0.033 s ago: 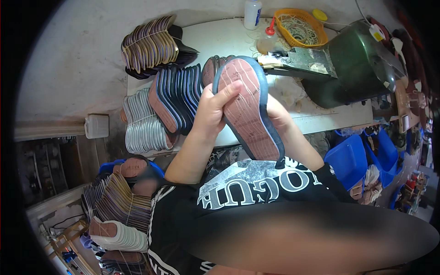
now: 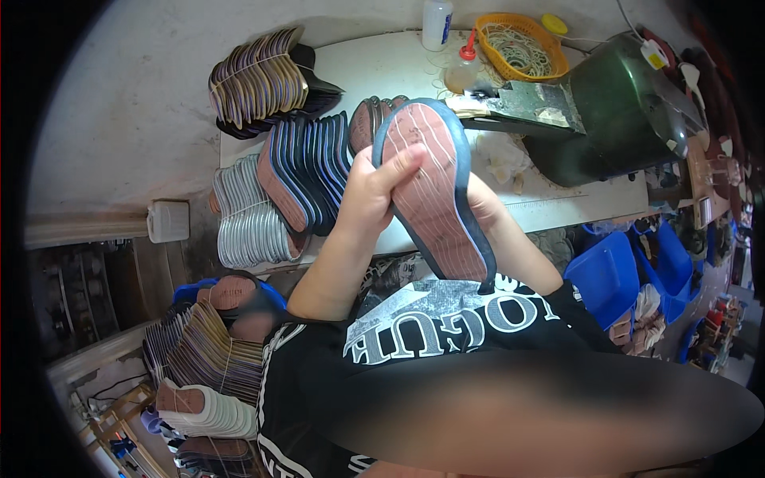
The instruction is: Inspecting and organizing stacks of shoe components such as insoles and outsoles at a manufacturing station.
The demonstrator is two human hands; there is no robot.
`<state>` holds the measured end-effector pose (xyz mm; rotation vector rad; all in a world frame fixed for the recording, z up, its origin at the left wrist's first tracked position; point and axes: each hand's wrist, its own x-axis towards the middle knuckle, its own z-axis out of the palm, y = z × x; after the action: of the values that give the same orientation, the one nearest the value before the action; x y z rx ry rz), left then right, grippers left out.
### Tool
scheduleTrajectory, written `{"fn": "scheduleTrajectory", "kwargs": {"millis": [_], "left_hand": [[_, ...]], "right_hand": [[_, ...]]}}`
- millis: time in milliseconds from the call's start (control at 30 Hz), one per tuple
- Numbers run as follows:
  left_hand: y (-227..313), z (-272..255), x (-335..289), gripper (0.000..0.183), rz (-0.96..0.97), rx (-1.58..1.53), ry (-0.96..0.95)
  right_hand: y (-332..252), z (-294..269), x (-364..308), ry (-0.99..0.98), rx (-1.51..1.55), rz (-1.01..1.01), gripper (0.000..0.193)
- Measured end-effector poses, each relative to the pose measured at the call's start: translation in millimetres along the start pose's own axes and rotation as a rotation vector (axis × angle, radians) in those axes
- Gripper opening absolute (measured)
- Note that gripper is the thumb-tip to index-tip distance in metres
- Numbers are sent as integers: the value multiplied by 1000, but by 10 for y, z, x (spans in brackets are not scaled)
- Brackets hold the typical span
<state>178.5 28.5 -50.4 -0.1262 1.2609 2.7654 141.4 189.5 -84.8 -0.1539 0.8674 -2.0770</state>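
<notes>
A shoe insole with a brownish-pink face, pale wavy lines and a blue-grey edge is held up, tilted, in front of my chest. Its wide end points away from me, and a short dark tail hangs at the near end. My left hand grips its left side, thumb flat across the face and fingers behind. On the other side, my right hand holds the right edge from behind; the insole hides its fingers. Just beyond my left hand, bundled dark-and-blue-edged insoles and a silver-edged bundle lie on the white table.
A green machine with a flat arm stands at the right. Behind it are an orange basket of rubber bands, a red-tipped bottle and a white bottle. More tied insoles are stacked at my left; blue chairs stand right.
The insole and my left thumb on it have shifted very slightly to the right. Both hands keep their hold.
</notes>
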Motion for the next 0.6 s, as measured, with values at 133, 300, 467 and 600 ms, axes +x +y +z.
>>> {"fn": "scheduleTrajectory", "kwargs": {"millis": [133, 300, 467, 600], "left_hand": [[48, 106, -13, 34, 12, 61, -73], [64, 129, -7, 35, 34, 81, -53], [211, 168, 71, 28, 89, 234, -34], [194, 193, 292, 28, 153, 311, 28]], "right_hand": [[-133, 59, 18, -45, -139, -14, 76], [-156, 62, 54, -133, -368, -200, 68], [-342, -105, -86, -319, -446, -76, 28], [-593, 37, -177, -107, -573, -115, 23]]}}
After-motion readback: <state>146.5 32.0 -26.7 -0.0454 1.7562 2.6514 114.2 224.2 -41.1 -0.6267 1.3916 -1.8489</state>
